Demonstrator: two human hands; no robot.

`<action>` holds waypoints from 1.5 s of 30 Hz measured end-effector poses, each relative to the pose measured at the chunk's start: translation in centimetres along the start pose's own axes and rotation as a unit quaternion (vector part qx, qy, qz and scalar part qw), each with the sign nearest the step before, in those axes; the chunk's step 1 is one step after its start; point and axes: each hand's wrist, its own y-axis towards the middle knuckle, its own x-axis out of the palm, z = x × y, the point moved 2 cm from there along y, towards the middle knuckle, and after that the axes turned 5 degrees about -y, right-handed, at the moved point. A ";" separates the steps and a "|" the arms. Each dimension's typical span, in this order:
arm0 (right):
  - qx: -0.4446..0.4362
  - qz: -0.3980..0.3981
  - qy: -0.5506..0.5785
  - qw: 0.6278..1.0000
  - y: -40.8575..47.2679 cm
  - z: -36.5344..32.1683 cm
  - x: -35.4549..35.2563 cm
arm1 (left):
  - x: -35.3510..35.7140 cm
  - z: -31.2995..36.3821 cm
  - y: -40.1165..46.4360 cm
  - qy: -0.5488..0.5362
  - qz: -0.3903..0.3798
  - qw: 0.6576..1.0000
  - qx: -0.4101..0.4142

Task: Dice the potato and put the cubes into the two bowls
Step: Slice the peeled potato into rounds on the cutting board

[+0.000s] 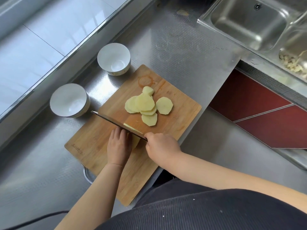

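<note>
Several round peeled potato slices [147, 105] lie overlapping on the wooden cutting board [93, 138]. My right hand [160, 146] grips the handle of a knife [108, 119], whose blade stands edge-down across the board. My left hand [118, 145] rests on top of the remaining piece of potato [135, 141], fingers curled over it right against the blade. A thin slice [131, 127] clings to the far side of the blade. Two white bowls stand left of the board, one near [69, 100] and one farther back [113, 58]; both hold nothing.
The board overhangs the steel counter's [182, 55] front edge. A steel sink [249, 22] sits at the far right, with a second basin [294, 60] holding food scraps. A red cabinet front [257, 110] shows below. A metal rim [86, 175] pokes out under the board.
</note>
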 end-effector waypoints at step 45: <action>0.043 -0.064 0.022 0.997 1.8 -0.4 0.7 | 1.1 -0.7 -0.4 -0.036 0.058 0.997 0.027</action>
